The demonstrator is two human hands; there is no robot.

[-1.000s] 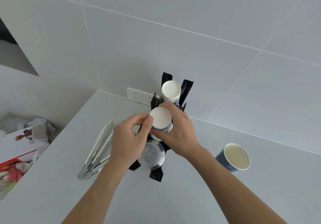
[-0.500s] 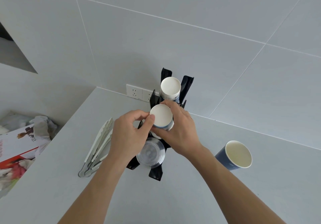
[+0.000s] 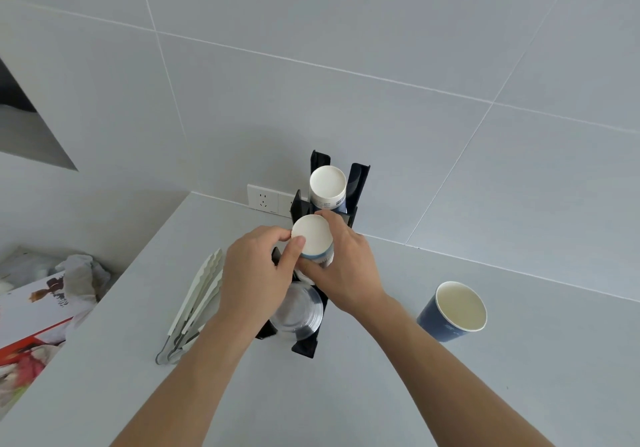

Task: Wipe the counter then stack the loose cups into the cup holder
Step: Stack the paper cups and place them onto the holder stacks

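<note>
Paper cup (image 3: 312,238), upside down, white base up, sits in the middle slot of the black cup holder (image 3: 358,183). Your left hand (image 3: 258,273) and right hand (image 3: 346,268) both pinch it. A second inverted cup (image 3: 327,186) fills the rear slot. Blue cup (image 3: 453,311) stands upright on the bench (image 3: 381,394), well right.

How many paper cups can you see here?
3 at least: an upside-down cup in the back slot of the black holder, another upside-down cup gripped by both hands in the middle slot, and a blue cup upright on the counter, right. More may be nested beneath, hidden.
</note>
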